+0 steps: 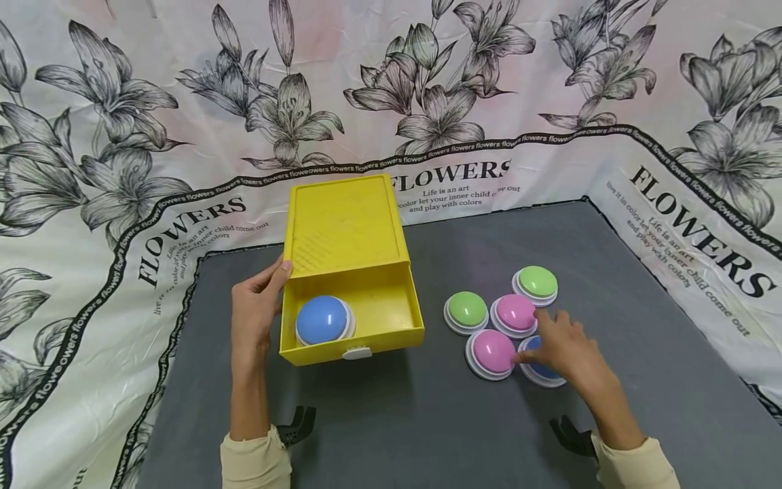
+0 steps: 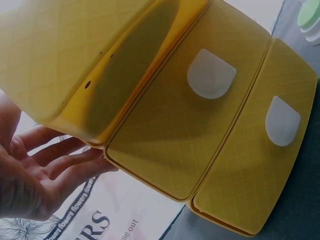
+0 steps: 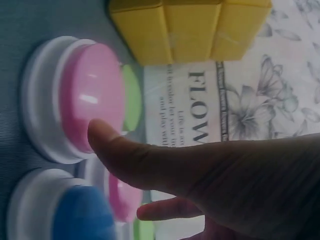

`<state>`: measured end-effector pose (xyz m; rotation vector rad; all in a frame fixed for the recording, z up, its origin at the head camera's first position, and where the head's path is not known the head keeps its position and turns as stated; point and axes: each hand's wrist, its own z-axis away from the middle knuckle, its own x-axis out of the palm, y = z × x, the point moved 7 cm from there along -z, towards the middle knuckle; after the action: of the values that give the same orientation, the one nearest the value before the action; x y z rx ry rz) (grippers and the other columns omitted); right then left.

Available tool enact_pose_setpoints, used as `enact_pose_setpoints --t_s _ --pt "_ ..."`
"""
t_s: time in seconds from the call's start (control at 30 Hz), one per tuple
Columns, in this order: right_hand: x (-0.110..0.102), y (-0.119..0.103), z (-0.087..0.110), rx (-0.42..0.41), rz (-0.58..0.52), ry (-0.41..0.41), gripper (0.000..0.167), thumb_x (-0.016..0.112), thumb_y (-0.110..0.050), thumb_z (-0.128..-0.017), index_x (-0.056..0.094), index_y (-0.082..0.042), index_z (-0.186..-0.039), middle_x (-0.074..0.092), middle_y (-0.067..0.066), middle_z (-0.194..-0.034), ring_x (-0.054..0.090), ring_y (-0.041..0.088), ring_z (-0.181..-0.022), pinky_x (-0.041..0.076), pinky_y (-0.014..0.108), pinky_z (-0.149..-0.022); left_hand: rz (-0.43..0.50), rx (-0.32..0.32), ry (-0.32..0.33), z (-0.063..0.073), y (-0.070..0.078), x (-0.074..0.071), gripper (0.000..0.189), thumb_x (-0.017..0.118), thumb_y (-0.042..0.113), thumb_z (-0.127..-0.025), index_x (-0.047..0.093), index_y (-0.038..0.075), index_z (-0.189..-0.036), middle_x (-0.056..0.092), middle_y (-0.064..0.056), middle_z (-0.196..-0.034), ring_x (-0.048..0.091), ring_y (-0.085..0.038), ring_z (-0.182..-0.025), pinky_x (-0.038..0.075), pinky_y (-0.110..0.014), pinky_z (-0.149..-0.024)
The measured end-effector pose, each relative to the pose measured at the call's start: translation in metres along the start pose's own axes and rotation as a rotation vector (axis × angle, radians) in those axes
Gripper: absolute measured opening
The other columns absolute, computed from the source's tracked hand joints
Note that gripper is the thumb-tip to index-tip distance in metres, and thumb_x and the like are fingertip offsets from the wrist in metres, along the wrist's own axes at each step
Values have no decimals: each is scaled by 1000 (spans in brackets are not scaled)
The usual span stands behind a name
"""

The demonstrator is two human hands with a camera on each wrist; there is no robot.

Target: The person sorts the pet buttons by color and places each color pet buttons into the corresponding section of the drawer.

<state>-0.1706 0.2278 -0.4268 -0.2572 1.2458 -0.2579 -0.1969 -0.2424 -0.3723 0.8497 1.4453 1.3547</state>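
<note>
My left hand [image 1: 255,309] is at the left side of a yellow drawer box [image 1: 345,224], thumb near the top front corner and fingers extended along the side. The box's top drawer [image 1: 381,305] is pulled out and has a blue dome button [image 1: 322,320] with a white base in its left part. Over a group of dome buttons on the right, my right hand [image 1: 571,350] hovers with fingers spread. Its thumb overlaps the near pink button [image 3: 95,95], and the hand partly covers another blue button [image 3: 82,215]. A second pink button [image 1: 516,314] lies by its fingertips.
Two green buttons [image 1: 467,309] are beyond and beside the pink ones. Below the pulled-out drawer, two closed drawers [image 2: 165,135] have white tabs. A floral printed cloth [image 1: 427,122] stands behind the dark grey table surface [image 1: 427,421].
</note>
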Motion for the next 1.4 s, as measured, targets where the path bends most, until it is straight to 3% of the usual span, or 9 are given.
enact_pose_setpoints --t_s 0.13,0.37,0.5,0.93,1.17,1.3,1.4 --pt "12 8 -2 18 12 -17 104 93 -45 -75 43 11 -148 45 47 -131 47 67 -119 44 84 -90 -6 -2 2 -1 -1 0 57 68 51 -99 62 18 -145 61 3 -152 64 -25 -135 63 -18 -80" --pt "25 15 -2 47 -5 -30 89 94 -30 -77 49 14 -139 48 43 -119 52 60 -110 51 76 -86 -5 -8 3 -1 -1 0 57 68 51 -99 62 18 -145 61 3 -152 64 -26 -135 63 -18 -79" --pt "28 17 -3 65 -12 -35 87 94 -27 -78 48 12 -141 48 43 -122 52 61 -112 51 77 -90 -7 -15 6 0 -1 -1 57 68 51 -99 62 19 -145 61 2 -152 63 -26 -135 62 -17 -79" --pt "14 16 4 47 -30 19 75 90 -20 -79 54 13 -136 52 41 -120 53 56 -104 55 71 -81 6 -13 4 0 -1 0 57 69 50 -99 63 18 -145 61 4 -152 64 -25 -134 63 -17 -78" --pt "-18 3 18 7 -1 167 76 91 -22 -77 52 12 -133 54 41 -115 53 59 -101 51 75 -76 19 -9 1 0 0 1 57 70 50 -99 63 17 -144 62 4 -151 63 -25 -135 63 -19 -80" --pt "-40 -18 27 -61 -25 281 83 90 -23 -77 47 12 -139 56 41 -117 52 59 -101 52 70 -77 35 -10 -4 0 -1 0 56 70 48 -99 63 16 -144 61 5 -151 62 -25 -136 64 -20 -81" --pt "-57 -36 32 -113 -65 351 79 88 -23 -78 49 10 -139 58 39 -120 52 56 -101 53 65 -77 36 -12 -6 0 -1 0 56 70 48 -99 64 16 -144 61 6 -151 62 -25 -137 64 -20 -81"
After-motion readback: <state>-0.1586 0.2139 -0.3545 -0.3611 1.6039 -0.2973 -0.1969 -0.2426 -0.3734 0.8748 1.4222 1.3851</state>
